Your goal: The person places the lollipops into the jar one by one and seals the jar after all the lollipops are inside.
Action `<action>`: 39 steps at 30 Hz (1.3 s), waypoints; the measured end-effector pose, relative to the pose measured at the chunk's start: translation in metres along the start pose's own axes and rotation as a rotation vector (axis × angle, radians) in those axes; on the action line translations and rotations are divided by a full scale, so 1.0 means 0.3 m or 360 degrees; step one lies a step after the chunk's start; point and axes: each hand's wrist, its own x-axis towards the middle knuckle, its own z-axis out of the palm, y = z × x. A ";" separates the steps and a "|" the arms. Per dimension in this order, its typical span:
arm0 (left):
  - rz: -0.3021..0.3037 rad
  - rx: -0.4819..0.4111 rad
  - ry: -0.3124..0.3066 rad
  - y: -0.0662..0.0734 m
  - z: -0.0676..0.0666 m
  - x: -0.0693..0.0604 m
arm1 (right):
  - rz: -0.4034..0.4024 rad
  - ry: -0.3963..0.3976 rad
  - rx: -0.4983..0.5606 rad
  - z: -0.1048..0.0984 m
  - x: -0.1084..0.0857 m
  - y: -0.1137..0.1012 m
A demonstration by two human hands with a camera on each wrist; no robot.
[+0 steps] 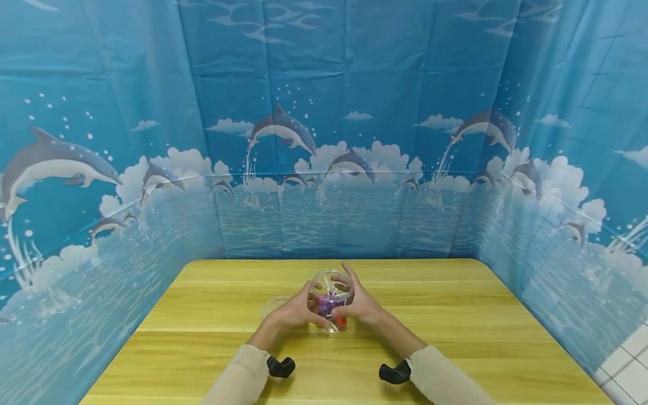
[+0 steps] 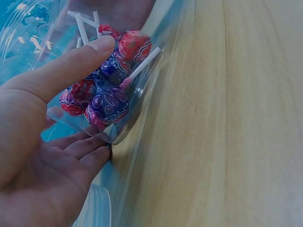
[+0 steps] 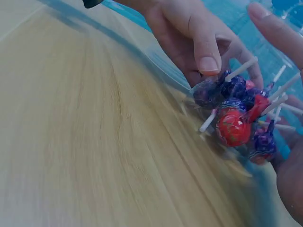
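A clear plastic jar (image 1: 325, 273) with a round open mouth holds several wrapped lollipops (image 1: 327, 307), purple and red, with white sticks. My left hand (image 1: 295, 310) grips the jar from its left side, thumb across the near wall and fingers around the far side. On the opposite side my right hand (image 1: 363, 306) holds the jar too, its index finger pointing up past the rim. A red lollipop (image 3: 233, 128) lies low against the near wall in the right wrist view. In the left wrist view, a purple lollipop (image 2: 109, 108) sits near the jar's bottom.
A clear round lid (image 1: 274, 304) lies on the yellow wood-grain table (image 1: 455, 332), left of the jar and partly behind my left hand. Blue dolphin-print curtains (image 1: 324, 219) stand along the table's back and sides. Black wrist devices (image 1: 281, 367) sit by both cuffs.
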 end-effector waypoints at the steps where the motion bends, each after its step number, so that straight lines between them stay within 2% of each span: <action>1: -0.0001 0.0008 -0.0002 0.001 0.003 0.000 | 0.0008 0.0009 0.0030 0.003 -0.002 0.009; 6: -0.0044 0.0145 0.0035 0.019 0.006 -0.009 | 0.0084 0.0063 0.0071 0.020 -0.014 0.034; 9: -0.0042 0.0300 0.0084 0.047 -0.016 -0.025 | 0.0094 0.0087 0.0061 0.027 -0.009 0.038; 13: -0.0013 0.0580 0.0253 0.083 -0.093 -0.083 | 0.0102 0.0086 0.0076 0.035 0.002 0.043; 15: -0.0037 0.0700 0.0352 0.081 -0.144 -0.118 | 0.0115 0.0104 0.0081 0.034 0.002 0.039; 17: -0.0073 0.0757 0.0400 0.064 -0.191 -0.152 | 0.0130 0.0127 0.0095 0.031 -0.002 0.034; 21: -0.0176 0.0802 0.0344 -0.003 -0.252 -0.211 | 0.0184 0.0134 0.0126 0.025 -0.009 0.028; 24: -0.0251 0.0846 0.0263 -0.047 -0.267 -0.241 | 0.0225 0.0104 0.0146 0.022 -0.011 0.031; 26: -0.0274 0.0883 0.0249 -0.062 -0.268 -0.252 | 0.0243 0.0089 0.0149 0.021 -0.009 0.030; 32: -0.0314 0.0918 0.0312 -0.058 -0.265 -0.251 | 0.0240 0.0067 0.0178 0.023 -0.001 0.021; 39: -0.0323 0.0780 0.0357 -0.053 -0.255 -0.257 | 0.0233 0.0085 0.0151 0.025 -0.010 0.023</action>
